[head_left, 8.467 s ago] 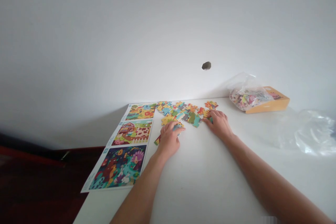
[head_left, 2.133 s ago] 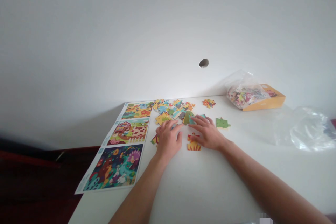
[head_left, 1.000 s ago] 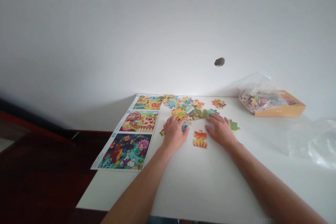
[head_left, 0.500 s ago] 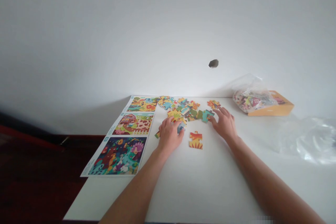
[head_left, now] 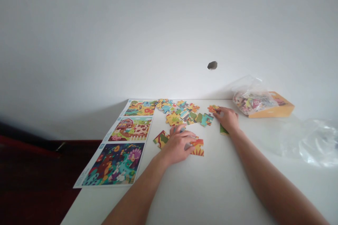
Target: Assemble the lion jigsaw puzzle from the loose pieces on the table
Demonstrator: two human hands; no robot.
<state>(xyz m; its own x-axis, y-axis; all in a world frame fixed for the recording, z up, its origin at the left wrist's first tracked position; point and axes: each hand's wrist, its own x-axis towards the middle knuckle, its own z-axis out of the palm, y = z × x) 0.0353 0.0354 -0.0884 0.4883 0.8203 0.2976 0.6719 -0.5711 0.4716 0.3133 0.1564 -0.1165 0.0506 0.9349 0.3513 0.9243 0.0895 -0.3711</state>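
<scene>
Loose colourful puzzle pieces [head_left: 185, 112] lie spread at the back of a white table [head_left: 211, 190]. My left hand [head_left: 179, 143] rests palm down with curled fingers, its fingertips on an orange sun-patterned piece [head_left: 198, 147]; a bluish piece shows under its knuckles. Just left of it lies a red-green piece [head_left: 161, 139]. My right hand [head_left: 228, 119] reaches further back, its fingers pinching the edge of a small orange-red piece [head_left: 212, 108]. A green piece [head_left: 223, 130] peeks out beside that wrist.
A printed sheet with three reference pictures [head_left: 124, 147] lies along the table's left edge. At the back right a clear bag of pieces [head_left: 249, 99] rests on an orange box [head_left: 281, 107]. Crumpled clear plastic [head_left: 317, 140] lies far right. The white wall has a small hole [head_left: 212, 65].
My left hand slid back and right onto the orange sun piece, uncovering the red-green piece. My right hand moved further back to the small orange-red piece.
</scene>
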